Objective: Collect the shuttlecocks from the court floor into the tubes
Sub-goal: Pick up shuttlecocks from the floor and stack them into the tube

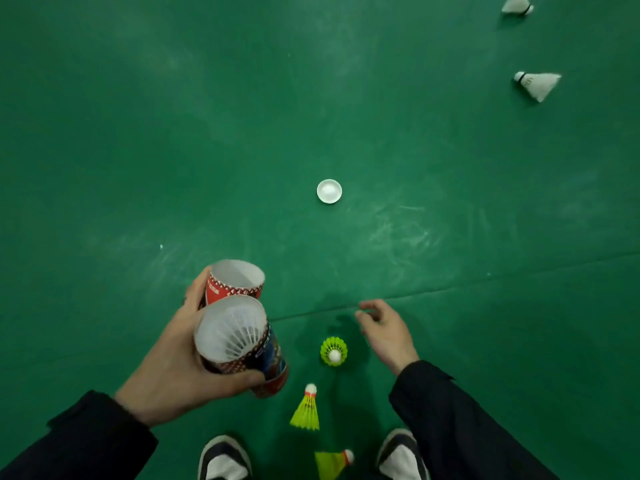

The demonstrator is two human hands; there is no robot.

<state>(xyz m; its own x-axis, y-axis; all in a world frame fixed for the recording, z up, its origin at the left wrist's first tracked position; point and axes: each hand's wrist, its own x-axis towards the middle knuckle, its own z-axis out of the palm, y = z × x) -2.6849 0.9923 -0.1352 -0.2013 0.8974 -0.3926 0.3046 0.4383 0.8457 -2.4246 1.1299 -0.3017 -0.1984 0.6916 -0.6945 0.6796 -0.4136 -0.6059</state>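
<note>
My left hand (pixel 180 362) grips two red patterned tubes side by side. The near tube (pixel 239 341) has a white feather shuttlecock visible inside its open mouth; the far tube (pixel 235 282) looks empty at the top. My right hand (pixel 384 332) hovers with fingers apart and holds nothing, just right of a yellow-green shuttlecock (pixel 333 351) standing on the floor with its cork up. Two more yellow shuttlecocks lie near my feet, one (pixel 306 410) in front of them and another (pixel 332 462) between my shoes.
A white tube cap (pixel 329 191) lies on the green court floor ahead. Two white feather shuttlecocks lie at the far right, one (pixel 538 84) nearer and one (pixel 516 4) at the top edge. A floor seam (pixel 485 278) runs across. My shoes (pixel 225 459) stand at the bottom.
</note>
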